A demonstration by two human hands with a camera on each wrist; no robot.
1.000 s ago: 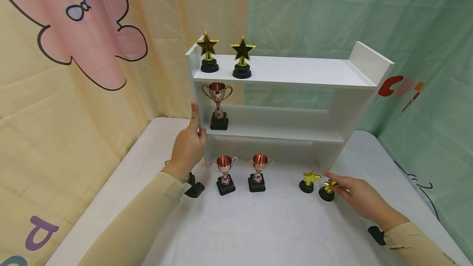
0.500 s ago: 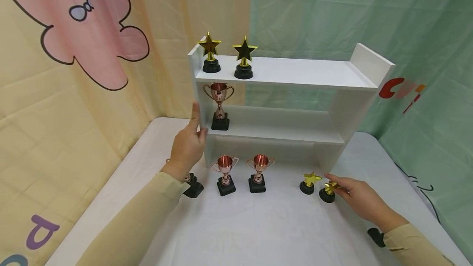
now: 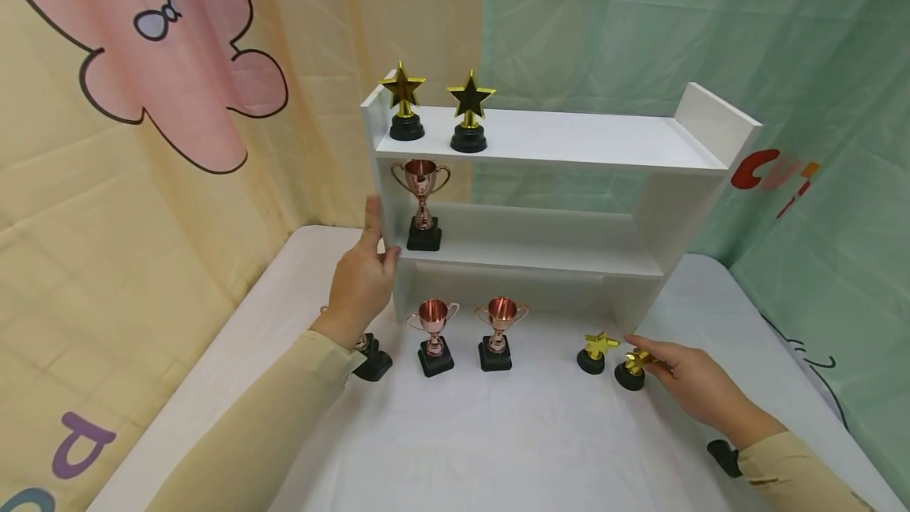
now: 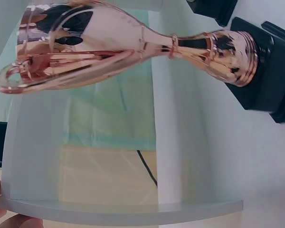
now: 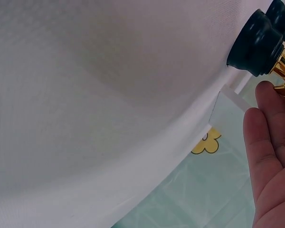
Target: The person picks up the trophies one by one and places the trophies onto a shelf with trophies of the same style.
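Observation:
My left hand (image 3: 359, 279) rests against the left side of the white shelf unit (image 3: 547, 160), its index finger straight up along the side panel and its thumb at the front edge. A copper trophy cup (image 4: 99, 42), partly hidden behind that wrist in the head view, stands close to the left wrist camera. At the right, my right hand (image 3: 697, 382) pinches the star of a small gold star trophy (image 3: 629, 374), whose black base is on the white table. Another gold star trophy (image 3: 593, 352) stands just left of it.
Two star trophies (image 3: 469, 113) stand at the left of the top shelf, and a copper cup (image 3: 423, 204) on the middle one. Two more copper cups (image 3: 495, 338) stand in front of the unit. A dark object (image 3: 723, 457) lies partly hidden under the right wrist.

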